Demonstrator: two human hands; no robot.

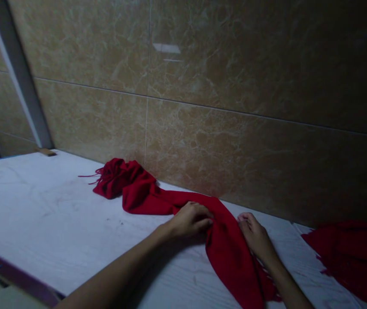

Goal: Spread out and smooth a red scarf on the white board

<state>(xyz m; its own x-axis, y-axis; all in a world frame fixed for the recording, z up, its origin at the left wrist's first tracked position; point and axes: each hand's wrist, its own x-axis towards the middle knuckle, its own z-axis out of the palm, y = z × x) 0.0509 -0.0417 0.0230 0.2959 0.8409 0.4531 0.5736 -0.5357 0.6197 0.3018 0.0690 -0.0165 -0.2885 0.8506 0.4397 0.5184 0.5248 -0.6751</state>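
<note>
A long red fringed scarf (157,195) lies crumpled along the back of a white table (41,214), running from a bunched end near the wall down toward the front edge. My left hand (191,219) rests on the scarf's left side with its fingers curled into the cloth. My right hand (256,234) pinches the scarf's right edge with bent fingers. The cloth between my two hands is folded and hangs forward over my right forearm.
A second red fringed cloth (353,257) lies at the right on the table. A brown marble-tiled wall (235,107) stands close behind. A small wooden block (46,152) sits at the far left corner by a grey frame. The table's dark front edge (19,279) is at lower left.
</note>
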